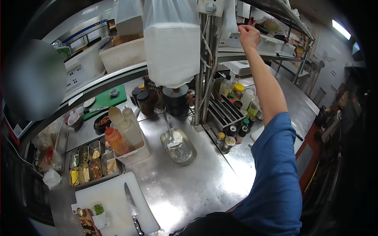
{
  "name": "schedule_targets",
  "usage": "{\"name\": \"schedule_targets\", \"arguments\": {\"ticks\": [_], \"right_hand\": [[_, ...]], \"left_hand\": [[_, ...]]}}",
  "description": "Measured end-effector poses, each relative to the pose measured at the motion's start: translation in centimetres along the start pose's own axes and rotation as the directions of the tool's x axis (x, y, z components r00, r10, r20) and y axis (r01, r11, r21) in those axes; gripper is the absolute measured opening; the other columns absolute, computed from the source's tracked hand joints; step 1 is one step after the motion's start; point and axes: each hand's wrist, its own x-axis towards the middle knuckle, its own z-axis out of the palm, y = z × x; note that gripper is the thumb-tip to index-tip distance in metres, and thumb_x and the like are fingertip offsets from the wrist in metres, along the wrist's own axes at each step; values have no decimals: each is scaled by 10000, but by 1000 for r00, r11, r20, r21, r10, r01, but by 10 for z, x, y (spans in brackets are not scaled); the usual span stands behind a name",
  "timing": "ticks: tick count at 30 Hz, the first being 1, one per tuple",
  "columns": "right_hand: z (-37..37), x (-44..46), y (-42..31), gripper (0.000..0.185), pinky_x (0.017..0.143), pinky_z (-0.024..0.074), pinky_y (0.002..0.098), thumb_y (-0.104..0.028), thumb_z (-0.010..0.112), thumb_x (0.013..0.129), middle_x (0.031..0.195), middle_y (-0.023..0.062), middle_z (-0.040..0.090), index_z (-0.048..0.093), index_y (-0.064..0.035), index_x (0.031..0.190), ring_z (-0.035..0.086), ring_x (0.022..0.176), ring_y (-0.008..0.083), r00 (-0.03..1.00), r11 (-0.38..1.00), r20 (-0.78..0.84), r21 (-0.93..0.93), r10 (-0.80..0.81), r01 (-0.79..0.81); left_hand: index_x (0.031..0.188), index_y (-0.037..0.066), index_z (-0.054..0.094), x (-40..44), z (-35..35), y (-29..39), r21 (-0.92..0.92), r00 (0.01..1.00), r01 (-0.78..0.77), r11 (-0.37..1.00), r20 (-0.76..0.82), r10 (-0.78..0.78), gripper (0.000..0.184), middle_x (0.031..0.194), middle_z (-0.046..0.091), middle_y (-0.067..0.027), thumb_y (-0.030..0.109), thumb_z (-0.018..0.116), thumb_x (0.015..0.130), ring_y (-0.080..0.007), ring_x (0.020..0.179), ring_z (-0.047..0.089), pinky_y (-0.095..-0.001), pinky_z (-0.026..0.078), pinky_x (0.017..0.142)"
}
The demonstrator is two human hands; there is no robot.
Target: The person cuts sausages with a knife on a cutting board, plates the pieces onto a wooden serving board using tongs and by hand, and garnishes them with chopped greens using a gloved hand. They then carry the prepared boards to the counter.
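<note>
My right hand point(250, 37) is raised to the upper shelf at the right, its fingers curled closed. Whatever they may hold is hidden or too small to make out. Just left of the fingertips hangs a white cloth or plastic sheet point(229, 19); I cannot tell whether they touch. Behind the hand are white containers point(267, 43) on the shelf. My left hand is out of view. Below, on the steel counter point(193, 188), sits an oval metal dish point(185, 155) with a spoon point(169, 128) and some white food in it.
A white cutting board point(114, 188) carries a knife point(132, 204) and chopped greens point(98, 209). Small metal pans point(95, 170) of ingredients and a bin of squeeze bottles point(117, 140) stand at left. Bottles and spice jars point(228, 144) line the right. A white bag point(172, 51) hangs overhead.
</note>
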Motion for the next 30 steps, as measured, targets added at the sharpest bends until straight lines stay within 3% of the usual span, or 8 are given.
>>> {"name": "schedule_targets", "arguments": {"ticks": [19, 24, 25, 26, 27, 28, 29, 30], "right_hand": [[-10, 28, 6, 264, 738, 489, 377, -385, 745, 663, 738, 63, 676, 694, -133, 719, 642, 739, 260, 984, 975, 57, -133, -171, 178], [-36, 46, 10, 314, 645, 451, 291, -347, 756, 718, 679, 9, 633, 667, -48, 745, 555, 644, 108, 986, 996, 161, 77, -53, 41], [-50, 34, -1, 261, 631, 446, 288, -302, 718, 758, 676, 9, 618, 660, -47, 756, 539, 638, 106, 938, 964, 277, 224, -206, 146], [-62, 8, -10, 214, 616, 441, 285, -256, 680, 798, 674, 8, 603, 654, -46, 767, 522, 632, 104, 856, 900, 370, 381, -361, 215], [-60, -48, -14, 90, 626, 472, 292, -106, 608, 804, 692, 54, 638, 646, -25, 798, 585, 653, 138, 720, 844, 521, 511, -458, 167], [-141, -135, -105, 105, 705, 454, 286, -104, 554, 843, 855, 43, 635, 636, -39, 834, 575, 757, 133, 215, 955, 976, 78, -16, -285], [-156, -193, -94, 92, 739, 461, 313, -119, 579, 819, 893, 58, 627, 621, -44, 851, 586, 808, 168, -215, 842, 869, 489, -446, 227], [-197, -236, -112, 60, 739, 462, 327, -115, 591, 804, 859, 58, 612, 608, -68, 838, 580, 823, 197, -422, 828, 717, 421, -554, -371]], "left_hand": [[948, -6, 563, -12, 32, 22, -72, 983, 98, 993, 166, -85, 141, 728, 587, -95, 123, 582, 894, -170, 615, 565, -284, 493, 543], [961, 11, 566, -7, 45, 33, -63, 963, 31, 998, 271, -13, 106, 726, 587, -91, 85, 578, 887, -166, 636, 575, -296, 508, 601], [1011, 1, 538, -5, 51, 39, -32, 940, 62, 998, 337, -47, 163, 814, 579, -91, 93, 578, 883, -177, 726, 579, -286, 501, 654], [1062, -9, 511, -3, 56, 48, 8, 914, 90, 996, 396, -86, 224, 902, 571, -92, 102, 578, 878, -188, 815, 583, -275, 493, 707], [1002, 2, 513, -12, 73, 60, -90, 918, -100, 991, 376, 127, 178, 839, 528, -60, 36, 581, 841, -138, 753, 543, -237, 477, 633], [1058, -2, 514, -26, 88, 94, 20, 872, -195, 981, 461, 164, 287, 944, 558, -90, 15, 627, 795, -166, 863, 560, -282, 482, 739], [1054, 3, 529, -43, 101, 130, 63, 786, -447, 893, 505, 357, 493, 1155, 567, -162, 174, 803, 682, -299, 1076, 540, -412, 429, 897], [1069, 15, 540, -50, 121, 184, -130, 402, -802, 583, 605, 687, 555, 1200, 545, -184, 237, 820, 645, -359, 1168, 469, -472, 362, 965]]}}
